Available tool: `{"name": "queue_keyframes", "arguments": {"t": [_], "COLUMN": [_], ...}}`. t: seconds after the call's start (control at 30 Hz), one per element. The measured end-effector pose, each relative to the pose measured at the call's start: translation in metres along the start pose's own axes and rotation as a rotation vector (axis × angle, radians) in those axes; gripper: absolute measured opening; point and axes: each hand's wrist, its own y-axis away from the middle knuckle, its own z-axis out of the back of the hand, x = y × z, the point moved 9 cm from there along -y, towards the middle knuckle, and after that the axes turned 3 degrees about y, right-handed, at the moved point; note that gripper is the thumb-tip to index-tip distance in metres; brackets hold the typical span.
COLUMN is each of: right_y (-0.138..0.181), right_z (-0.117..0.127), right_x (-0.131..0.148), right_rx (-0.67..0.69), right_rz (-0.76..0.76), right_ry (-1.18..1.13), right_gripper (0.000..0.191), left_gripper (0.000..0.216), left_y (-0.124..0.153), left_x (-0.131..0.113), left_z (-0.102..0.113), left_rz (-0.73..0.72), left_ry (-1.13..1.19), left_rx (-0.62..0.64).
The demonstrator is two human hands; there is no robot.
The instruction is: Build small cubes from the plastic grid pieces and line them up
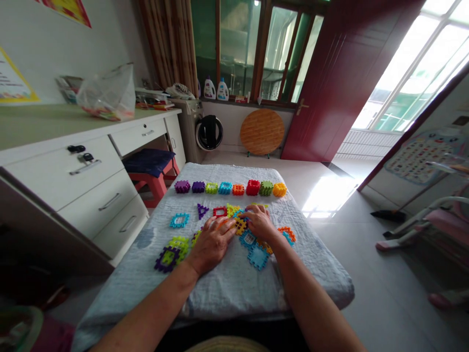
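Note:
My left hand [211,242] and my right hand [259,222] rest side by side on a pile of flat interlocking plastic tiles [240,225] in the middle of a grey cloth-covered table [227,288]. Both hands have fingers curled onto the tiles; the left fingertips touch an orange and a yellow piece. Loose tiles lie around them: a blue one [179,220], a purple triangle [202,210], a green and purple pair [170,251], a light blue one [258,256]. A row of several assembled cubes [230,187] runs across the far side of the table.
A white desk with drawers [84,171] stands at the left, a plastic bag [106,95] on top. A red stool with a blue cushion [152,168] sits under it. A round wooden tabletop [261,131] leans on the far wall. A pink chair [436,230] is right.

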Motion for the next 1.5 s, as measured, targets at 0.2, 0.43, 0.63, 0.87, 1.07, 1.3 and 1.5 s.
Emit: {"name": "queue_keyframes", "arguments": {"t": [0.2,0.43,0.63,0.87,1.07,1.3,1.5], "right_y": [0.002,0.006,0.007,0.007,0.016,0.025,0.025], "right_z": [0.001,0.02,0.017,0.024,0.039,0.024,0.015], "right_x": [-0.007,-0.028,-0.033,-0.033,-0.07,-0.067,-0.058], "right_rx": [-0.024,-0.227,-0.252,-0.347,-0.354,-0.107,-0.069], "right_rz": [-0.001,-0.069,-0.059,-0.036,-0.198,-0.189,-0.139], "right_ry": [-0.045,-0.131,-0.184,-0.358,-0.188,0.064,-0.041], "right_gripper": [0.019,0.01,0.006,0.028,0.014,0.016,0.023], "left_gripper": [0.031,0.029,0.037,0.033,0.032,0.027,0.023], "left_y": [-0.002,0.0,-0.002,-0.002,0.002,0.003,0.003], "left_x": [0.003,0.007,-0.005,0.004,0.012,0.014,0.014], "left_z": [0.0,0.003,-0.005,-0.009,-0.002,0.0,0.0], "left_rz": [0.04,0.083,-0.051,0.048,0.135,0.142,0.131], "left_ry": [0.01,-0.041,-0.044,-0.115,-0.16,-0.171,-0.15], "left_rx": [-0.009,-0.062,-0.03,-0.029,-0.106,-0.138,-0.133]}}
